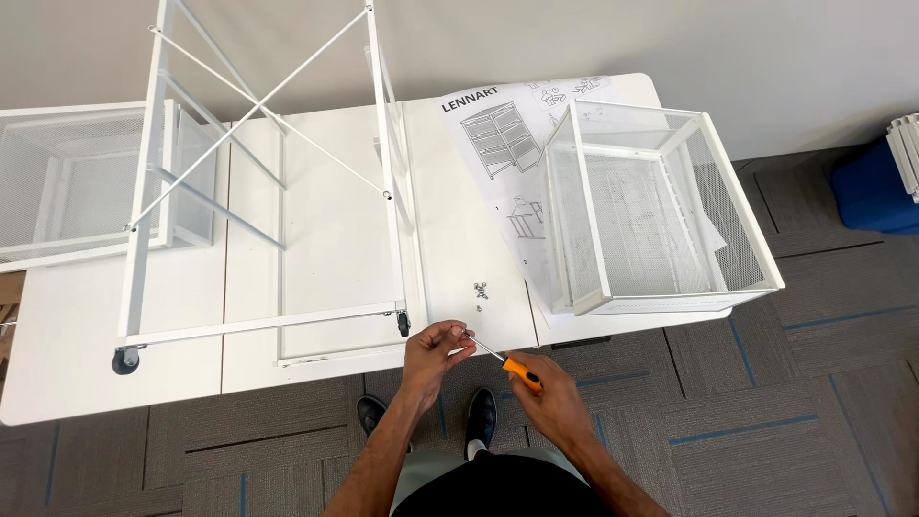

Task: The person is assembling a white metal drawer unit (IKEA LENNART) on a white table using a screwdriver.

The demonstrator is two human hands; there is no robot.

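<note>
Fingers of the left hand pinch closed at the tip of an orange-handled screwdriver, whose handle the right hand grips, just off the table's near edge. Loose screws lie near that edge; a slip there could probably drop one to the carpet.

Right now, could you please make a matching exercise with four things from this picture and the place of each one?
Things:
1. screwdriver
2. small screws
3. mesh basket
4. black caster wheel

Places:
A. on the instruction sheet, at the right end of the table
B. at the bottom left corner of the white frame
C. loose on the table, above the hands
D. in the right hand, tip at the left hand

Pairs: 1-D, 2-C, 3-A, 4-B
</note>
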